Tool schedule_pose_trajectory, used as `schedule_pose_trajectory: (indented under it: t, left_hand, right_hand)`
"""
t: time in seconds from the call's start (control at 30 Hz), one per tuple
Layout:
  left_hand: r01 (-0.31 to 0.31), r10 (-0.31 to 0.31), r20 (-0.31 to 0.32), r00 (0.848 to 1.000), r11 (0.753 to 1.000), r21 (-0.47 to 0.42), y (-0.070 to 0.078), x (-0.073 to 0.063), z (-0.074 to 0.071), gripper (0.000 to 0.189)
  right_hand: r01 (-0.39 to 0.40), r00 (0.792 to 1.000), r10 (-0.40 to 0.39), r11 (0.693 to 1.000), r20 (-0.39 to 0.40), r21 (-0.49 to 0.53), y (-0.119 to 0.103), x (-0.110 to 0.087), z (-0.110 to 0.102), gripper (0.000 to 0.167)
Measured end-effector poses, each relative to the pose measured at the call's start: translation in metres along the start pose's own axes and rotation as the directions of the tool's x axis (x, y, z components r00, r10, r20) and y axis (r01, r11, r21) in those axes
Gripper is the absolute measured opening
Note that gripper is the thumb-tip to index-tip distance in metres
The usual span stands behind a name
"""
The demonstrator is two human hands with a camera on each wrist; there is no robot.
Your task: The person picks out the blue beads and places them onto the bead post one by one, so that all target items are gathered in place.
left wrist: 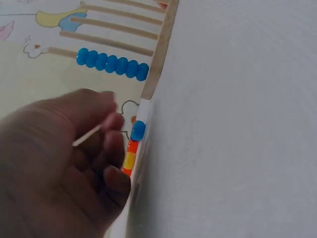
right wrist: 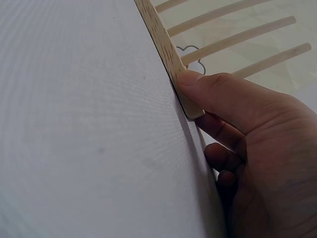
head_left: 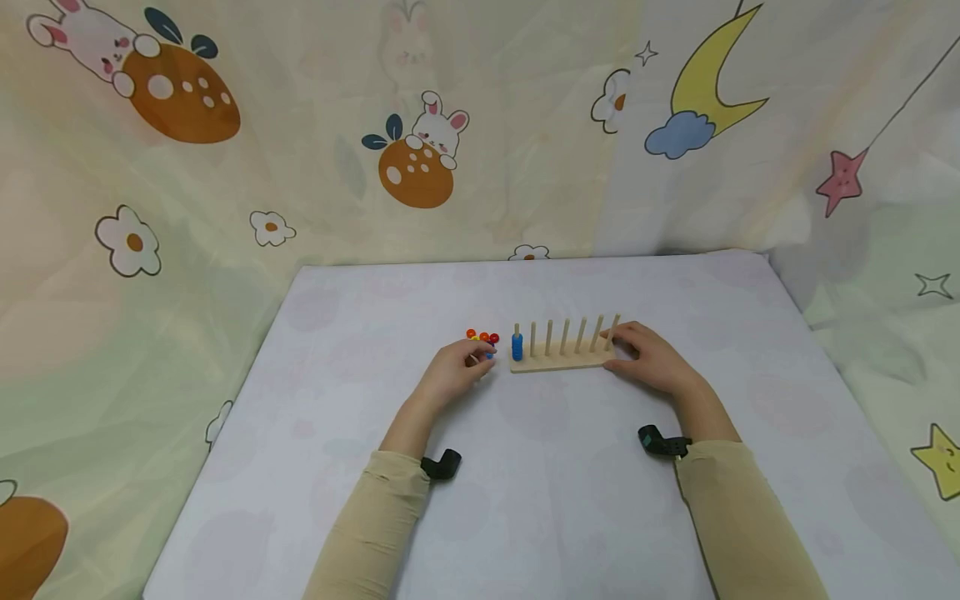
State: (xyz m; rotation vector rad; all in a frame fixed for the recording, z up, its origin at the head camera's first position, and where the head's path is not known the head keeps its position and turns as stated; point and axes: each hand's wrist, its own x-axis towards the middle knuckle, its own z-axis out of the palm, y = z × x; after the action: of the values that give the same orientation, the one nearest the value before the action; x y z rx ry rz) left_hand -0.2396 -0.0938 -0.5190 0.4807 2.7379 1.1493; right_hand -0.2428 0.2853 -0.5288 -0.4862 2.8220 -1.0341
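Observation:
A wooden peg rack (head_left: 562, 362) stands upright on the table, with a row of upright pegs along its base. Several blue beads (head_left: 517, 347) are stacked on its leftmost peg, and the other pegs are bare. My right hand (head_left: 647, 358) grips the right end of the base, its thumb (right wrist: 198, 84) over the front edge. Just left of the rack, my left hand (head_left: 456, 371) hovers by a small group of loose beads (head_left: 483, 337), its fingers loosely bent and no bead showing between them. A loose blue bead (left wrist: 138, 130) lies close beyond its fingertips in the left wrist view.
A pale cloth covers the table (head_left: 555, 500). Behind it hangs a printed curtain (head_left: 525, 167) with rabbits, flowers and a moon. Each wrist carries a small black camera, one on the left (head_left: 442, 465) and one on the right (head_left: 662, 442).

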Motion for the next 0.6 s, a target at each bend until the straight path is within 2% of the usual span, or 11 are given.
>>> schedule_pose_trajectory:
  t: [0.2, 0.4, 0.6]
  left_hand:
    - [0.028, -0.027, -0.011, 1.000, 0.997, 0.069, -0.010, 0.000, 0.001, 0.027]
    - [0.013, -0.011, -0.021, 1.000, 0.993, 0.115, -0.012, 0.002, 0.003, 0.033]
    - [0.028, -0.026, -0.019, 0.999, 0.995, 0.101, -0.014, 0.000, 0.004, 0.027]
  right_hand:
    - [-0.003, 1.000, 0.003, 1.000, 0.002, 0.010, -0.001, 0.000, -0.001, 0.052]
    - [0.002, 1.000, -0.002, 1.000, 0.003, -0.004, -0.001, 0.001, -0.002, 0.052]
    - [-0.007, 1.000, 0.007, 1.000, 0.007, -0.003, -0.002, 0.000, -0.001, 0.052]
